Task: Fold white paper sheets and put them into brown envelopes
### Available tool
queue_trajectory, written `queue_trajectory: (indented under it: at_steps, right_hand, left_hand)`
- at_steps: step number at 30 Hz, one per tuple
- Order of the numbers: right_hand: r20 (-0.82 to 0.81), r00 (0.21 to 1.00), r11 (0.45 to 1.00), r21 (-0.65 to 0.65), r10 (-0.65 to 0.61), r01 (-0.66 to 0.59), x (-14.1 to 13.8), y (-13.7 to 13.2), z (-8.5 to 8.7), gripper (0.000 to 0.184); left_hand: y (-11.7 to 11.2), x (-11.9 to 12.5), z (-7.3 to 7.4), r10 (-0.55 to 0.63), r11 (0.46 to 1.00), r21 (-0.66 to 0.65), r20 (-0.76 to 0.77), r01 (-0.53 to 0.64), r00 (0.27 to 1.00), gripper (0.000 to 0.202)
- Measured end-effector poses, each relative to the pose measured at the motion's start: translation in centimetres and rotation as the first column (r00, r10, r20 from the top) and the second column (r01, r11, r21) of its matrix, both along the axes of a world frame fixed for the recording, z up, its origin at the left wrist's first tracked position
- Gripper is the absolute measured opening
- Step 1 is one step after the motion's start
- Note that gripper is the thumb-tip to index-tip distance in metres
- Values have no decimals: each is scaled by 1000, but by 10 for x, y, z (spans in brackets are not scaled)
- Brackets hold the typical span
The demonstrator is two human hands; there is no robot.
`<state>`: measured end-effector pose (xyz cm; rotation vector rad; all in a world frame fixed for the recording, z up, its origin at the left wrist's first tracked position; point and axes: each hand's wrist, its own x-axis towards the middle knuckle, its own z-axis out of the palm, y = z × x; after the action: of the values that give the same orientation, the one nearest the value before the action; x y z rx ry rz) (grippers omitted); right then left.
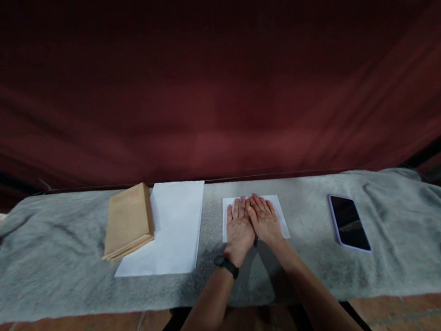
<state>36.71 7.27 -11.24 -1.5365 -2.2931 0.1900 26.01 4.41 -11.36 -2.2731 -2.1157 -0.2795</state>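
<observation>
A white sheet of paper [284,228], smaller than the sheets on the left, lies on the grey cloth with both hands flat on top of it. My left hand [239,229] covers its left half, fingers stretched forward, a dark watch on the wrist. Over the right half rests my right hand [265,221], fingers also extended, its thumb side touching the left hand. Neither hand grips anything. The middle of the paper is hidden under the palms, so I cannot tell whether it is folded.
Left of the hands lies a stack of white paper [172,234], partly under a bundle of brown envelopes [129,218]. To the right is a phone [349,222] in a purple case. Grey cloth [315,261] covers the surface. A dark red curtain [214,108] hangs behind.
</observation>
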Motion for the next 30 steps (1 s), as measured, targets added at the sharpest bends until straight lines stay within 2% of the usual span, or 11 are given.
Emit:
queue_trajectory:
  at_steps: [8, 19, 30]
  right_hand:
    - [136, 989, 997, 51, -58, 52, 14, -1, -1, 55]
    - [80, 988, 972, 207, -133, 114, 43, 1, -19, 61]
    - [150, 976, 973, 191, -160, 131, 72, -3, -16, 63]
  left_hand:
    - [-1, -3, 2, 40, 998, 38, 51, -42, 998, 54]
    - [-5, -12, 7, 124, 992, 25, 50, -125, 991, 62]
    - [-13, -26, 8, 165, 986, 33, 18, -165, 986, 62]
